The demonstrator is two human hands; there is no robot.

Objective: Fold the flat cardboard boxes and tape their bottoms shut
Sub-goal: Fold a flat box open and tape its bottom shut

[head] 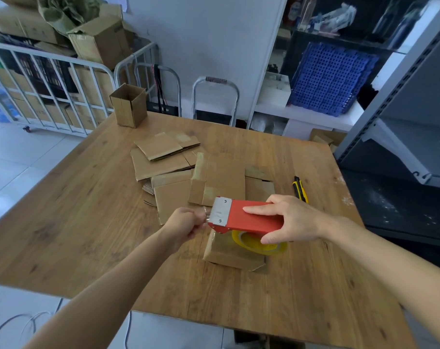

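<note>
Right hand [292,220] grips the red tape dispenser [251,216] over the folded box [229,254] on the table [88,222]; left hand [186,222] pinches the free tape end [206,217], likely thin, limp and sticky, best held taut.

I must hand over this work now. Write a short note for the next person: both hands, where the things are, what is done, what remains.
Right hand grips the red tape dispenser; the left hand pinches the tape end at its blade.
Under the dispenser a folded box lies on the table, with some tape already on it.
Done: an upright box stands at the far left corner.
Left: finish this box, then fold and tape the flat boxes piled mid-table.
A utility knife lies to the right.
</note>
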